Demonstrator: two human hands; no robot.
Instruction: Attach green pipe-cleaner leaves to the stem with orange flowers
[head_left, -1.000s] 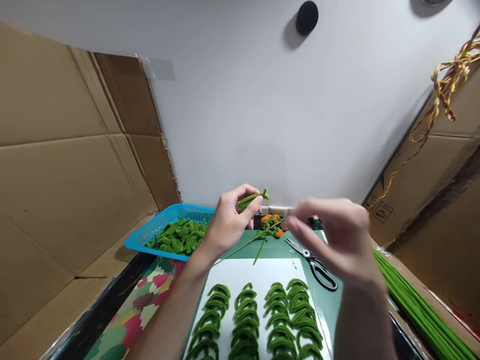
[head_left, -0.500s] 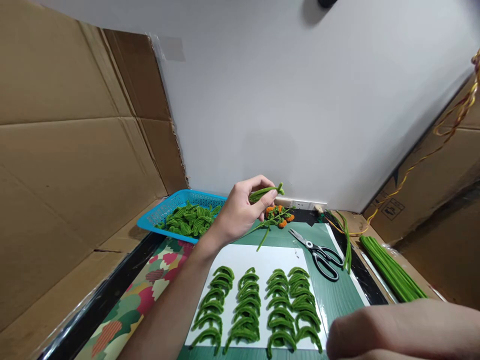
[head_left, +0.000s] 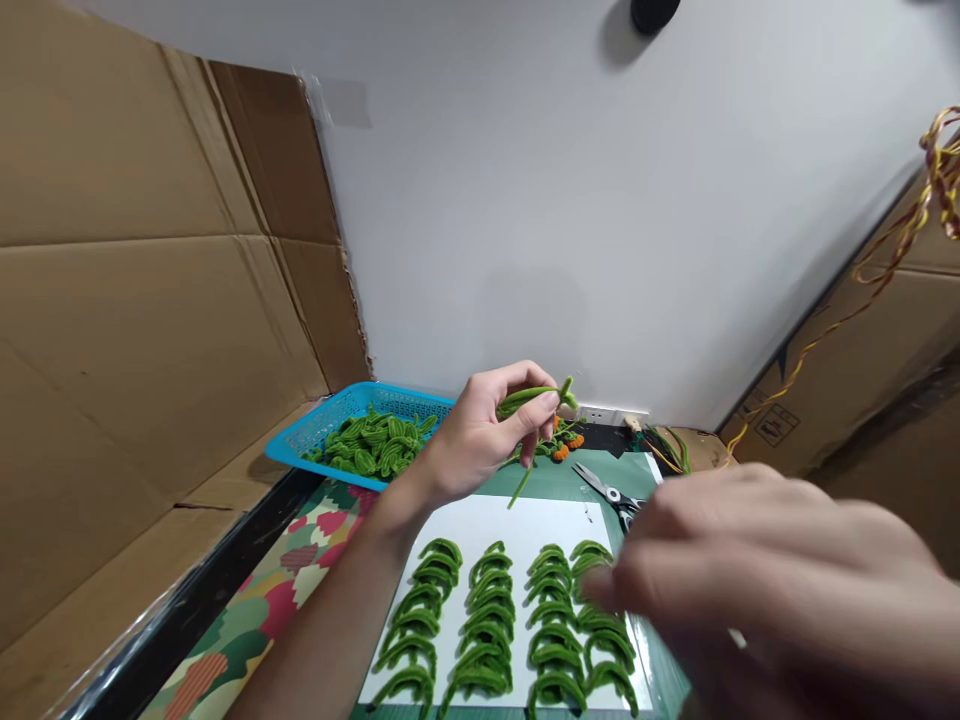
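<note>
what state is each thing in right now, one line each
Left hand: gripping slim green fuzzy stems
Right hand: blurred, grip unclear
Metal scissors with dark handles: lying down, partly hidden
Blue perforated plastic basket: upright, holding green leaf-shaped fuzzy pieces
Curved green fuzzy strips: laid in four columns
Rectangular white sheet: flat, partly covered
Yellow-and-brown twisted cable: tangled at upper right

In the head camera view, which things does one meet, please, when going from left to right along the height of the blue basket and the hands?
Cardboard, blue basket, left hand, orange flowers, scissors, right hand.
</note>
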